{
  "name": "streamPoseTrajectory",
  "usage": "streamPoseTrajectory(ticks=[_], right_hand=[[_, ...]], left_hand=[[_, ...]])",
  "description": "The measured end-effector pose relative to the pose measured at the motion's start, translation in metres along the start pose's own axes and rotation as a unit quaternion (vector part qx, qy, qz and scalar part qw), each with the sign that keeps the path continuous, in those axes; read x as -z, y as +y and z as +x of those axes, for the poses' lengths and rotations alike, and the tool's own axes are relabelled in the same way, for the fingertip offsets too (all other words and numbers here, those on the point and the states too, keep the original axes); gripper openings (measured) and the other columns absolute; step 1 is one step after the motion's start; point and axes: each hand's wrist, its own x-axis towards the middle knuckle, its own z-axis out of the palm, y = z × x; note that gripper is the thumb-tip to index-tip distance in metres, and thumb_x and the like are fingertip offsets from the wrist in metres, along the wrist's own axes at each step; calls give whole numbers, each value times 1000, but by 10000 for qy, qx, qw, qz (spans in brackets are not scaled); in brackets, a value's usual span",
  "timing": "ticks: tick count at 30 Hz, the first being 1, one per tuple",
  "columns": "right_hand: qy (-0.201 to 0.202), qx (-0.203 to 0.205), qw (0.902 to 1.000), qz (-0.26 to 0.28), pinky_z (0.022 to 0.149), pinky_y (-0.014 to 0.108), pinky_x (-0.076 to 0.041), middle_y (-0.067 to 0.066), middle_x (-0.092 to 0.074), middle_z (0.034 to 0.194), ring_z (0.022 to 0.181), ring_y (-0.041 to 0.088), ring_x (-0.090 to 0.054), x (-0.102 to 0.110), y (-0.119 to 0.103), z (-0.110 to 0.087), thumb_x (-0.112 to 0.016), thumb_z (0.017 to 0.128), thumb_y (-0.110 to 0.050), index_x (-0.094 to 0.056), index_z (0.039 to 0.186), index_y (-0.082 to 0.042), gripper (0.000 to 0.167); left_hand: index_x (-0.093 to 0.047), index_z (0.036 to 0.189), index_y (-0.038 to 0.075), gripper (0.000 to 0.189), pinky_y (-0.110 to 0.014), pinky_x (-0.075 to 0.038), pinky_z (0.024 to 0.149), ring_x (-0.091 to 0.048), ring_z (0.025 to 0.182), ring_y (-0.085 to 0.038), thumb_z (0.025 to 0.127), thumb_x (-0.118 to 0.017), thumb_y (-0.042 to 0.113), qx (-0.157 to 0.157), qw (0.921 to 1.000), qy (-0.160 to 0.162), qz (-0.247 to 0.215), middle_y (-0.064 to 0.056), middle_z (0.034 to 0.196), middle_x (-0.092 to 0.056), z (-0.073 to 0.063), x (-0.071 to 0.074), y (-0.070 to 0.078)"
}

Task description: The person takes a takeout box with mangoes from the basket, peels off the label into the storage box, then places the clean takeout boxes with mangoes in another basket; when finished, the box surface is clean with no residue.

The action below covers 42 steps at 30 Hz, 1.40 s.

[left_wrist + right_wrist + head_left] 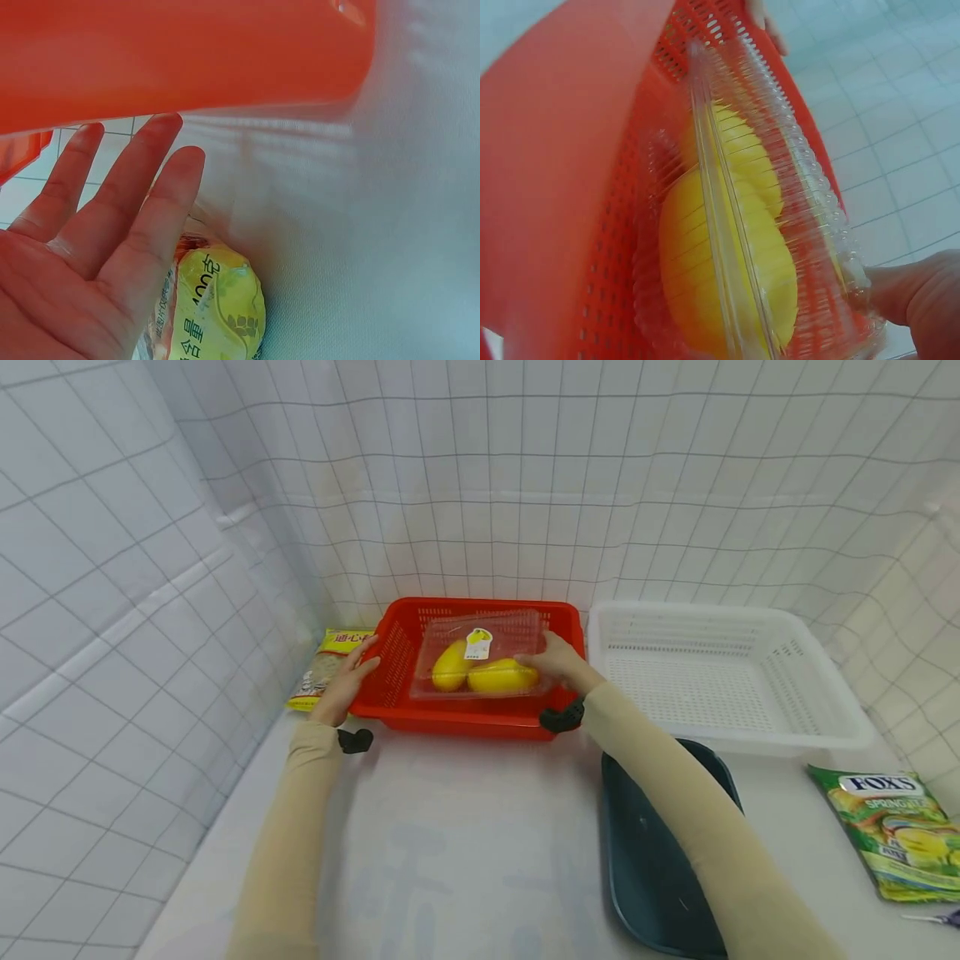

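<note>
A clear plastic box (442, 631) with yellow mangoes (502, 677) inside and a label on its lid lies slightly tilted in a red basket (450, 724). My right hand (558, 662) grips the box by its right end; the right wrist view shows the thumb (896, 289) against the ribbed edge. At the basket's left end is my left hand (341, 689), fingers spread. From the left wrist view, those straight fingers (142, 217) reach up to the underside of the red rim. A yellow food packet (318, 672) lies behind that hand, partly hidden.
A white basket (720, 739) stands right of the red one. In front of it, a dark blue tray (637, 860) sits partly under my right forearm. At the far right lies a green FOX'S bag (892, 831). Grid-patterned cloth (465, 485) surrounds the table (450, 860).
</note>
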Motion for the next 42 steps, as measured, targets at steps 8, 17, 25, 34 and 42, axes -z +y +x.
streamPoseTrajectory(ticks=[8,17,25,34,42], right_hand=[[410,598,9891,-1285,87,42,-50,22,-27,150,117,35,-48,18,-9,-15,-60,93,-29,-12,150,1,81],[525,808,9868,-1298,79,42,-53,22,-35,144,106,36,-55,39,-14,-34,-59,94,-31,-14,152,-7,77],[464,828,9946,-420,70,44,-55,28,-46,132,106,39,-58,68,-17,-62,-59,95,-28,-8,153,-9,80],[805,1217,9890,-246,66,42,-56,30,-48,125,102,42,-59,101,-8,-95,-58,95,-28,-7,153,-12,79],[1101,1403,9836,-275,65,39,-56,30,-48,124,105,39,-56,125,14,-122,-56,95,-35,-4,154,-14,81]], left_hand=[[-19,153,19,56,-47,-13,112,-12,140,-28,102,-42,23,-95,9997,81,215,5,158,-1,14,7,-19],[-18,153,23,55,-45,-23,109,-22,134,-28,103,-41,26,-62,9997,68,222,4,158,-5,16,6,-24],[-19,153,21,55,-45,-23,109,-21,134,-28,103,-41,24,-13,9999,15,128,4,158,-3,12,6,-17],[-14,153,15,57,-48,-21,109,-20,135,-32,103,-39,17,108,9999,-76,58,0,158,-1,-4,2,1],[-15,153,13,56,-50,-23,108,-21,135,-34,103,-39,16,23,9999,-51,91,-3,158,-3,-7,5,0]])
